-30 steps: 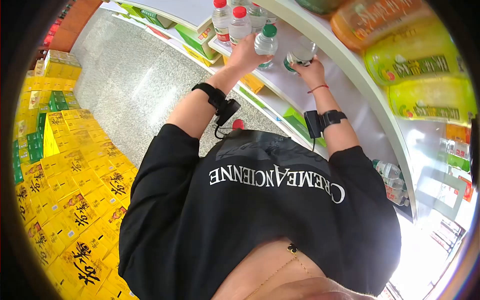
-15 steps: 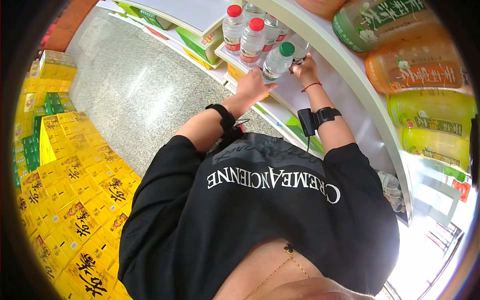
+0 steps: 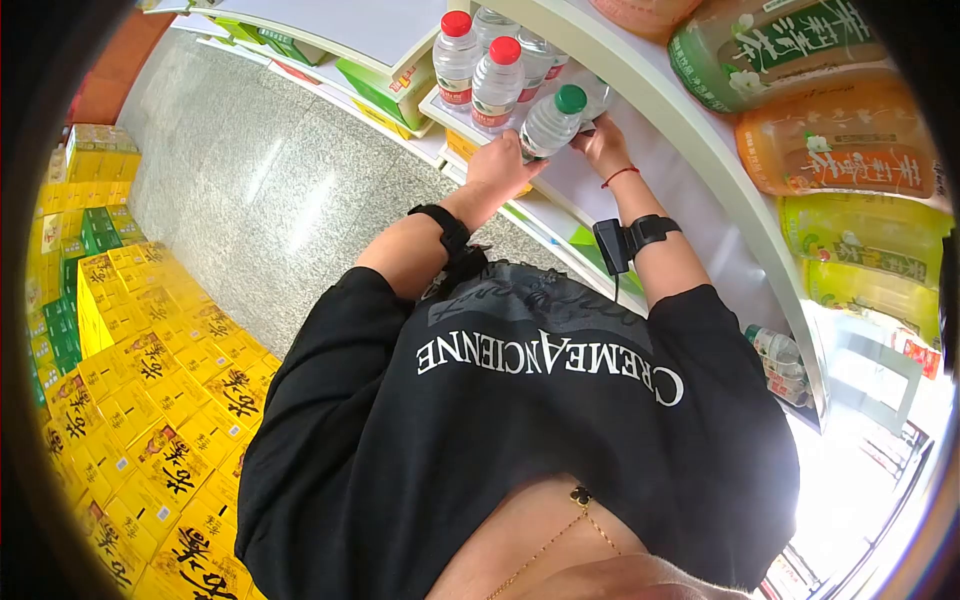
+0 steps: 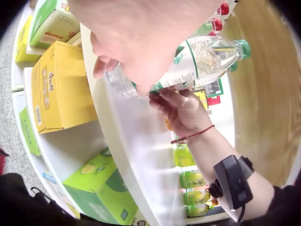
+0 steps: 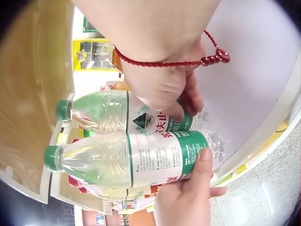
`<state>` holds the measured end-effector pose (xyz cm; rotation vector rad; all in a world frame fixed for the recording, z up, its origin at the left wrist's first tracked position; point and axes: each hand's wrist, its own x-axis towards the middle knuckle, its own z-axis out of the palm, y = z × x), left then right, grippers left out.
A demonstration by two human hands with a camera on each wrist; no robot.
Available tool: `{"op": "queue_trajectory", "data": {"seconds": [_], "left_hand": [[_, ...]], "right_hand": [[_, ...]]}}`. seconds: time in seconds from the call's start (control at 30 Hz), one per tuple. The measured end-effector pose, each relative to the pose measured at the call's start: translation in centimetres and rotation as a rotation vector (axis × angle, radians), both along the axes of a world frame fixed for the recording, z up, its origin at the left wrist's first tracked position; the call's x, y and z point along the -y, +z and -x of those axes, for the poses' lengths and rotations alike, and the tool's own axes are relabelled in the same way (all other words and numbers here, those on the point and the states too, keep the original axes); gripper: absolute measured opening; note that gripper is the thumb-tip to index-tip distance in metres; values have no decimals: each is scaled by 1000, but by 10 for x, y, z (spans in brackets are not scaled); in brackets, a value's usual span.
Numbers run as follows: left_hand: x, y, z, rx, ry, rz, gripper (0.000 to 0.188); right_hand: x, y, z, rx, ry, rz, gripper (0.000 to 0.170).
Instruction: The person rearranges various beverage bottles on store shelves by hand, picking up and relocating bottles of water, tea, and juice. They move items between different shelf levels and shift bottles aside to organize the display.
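My left hand (image 3: 500, 166) holds a clear water bottle with a green cap (image 3: 552, 124) low on its body, above the white shelf (image 3: 590, 190). In the right wrist view, that bottle's white and green label (image 5: 155, 157) shows, with the left thumb over the green band. Right beside it lies a second green-capped water bottle (image 5: 106, 110), gripped near its base by my right hand (image 3: 606, 150). The left hand's bottle partly hides this second one in the head view. Several red-capped water bottles (image 3: 497, 85) stand close by on the shelf.
Large tea bottles (image 3: 830, 150) line the shelf at upper right. More bottles (image 3: 780, 362) lie lower down at the right. Yellow cartons (image 3: 150, 400) are stacked at left beside the speckled floor (image 3: 260, 150). Boxes, one of them yellow (image 4: 63, 87), sit on lower shelves.
The two green-capped bottles were apart a second ago and are now side by side near the red-capped ones. My right hand has moved inward; the left has come slightly nearer my body.
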<state>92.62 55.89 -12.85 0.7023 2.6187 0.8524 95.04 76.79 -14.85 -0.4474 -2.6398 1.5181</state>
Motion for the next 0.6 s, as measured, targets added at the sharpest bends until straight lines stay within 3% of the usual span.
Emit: {"op": "queue_trajectory", "data": {"seconds": [0.23, 0.33, 0.6], "left_hand": [[4, -10, 5, -38, 11, -1, 59], [6, -1, 6, -23, 9, 95, 58], [7, 13, 10, -74, -72, 186, 54]], "right_hand": [[9, -5, 17, -53, 9, -83, 61], [14, 5, 19, -5, 62, -254, 63], [17, 17, 17, 48, 61, -283, 62]]}}
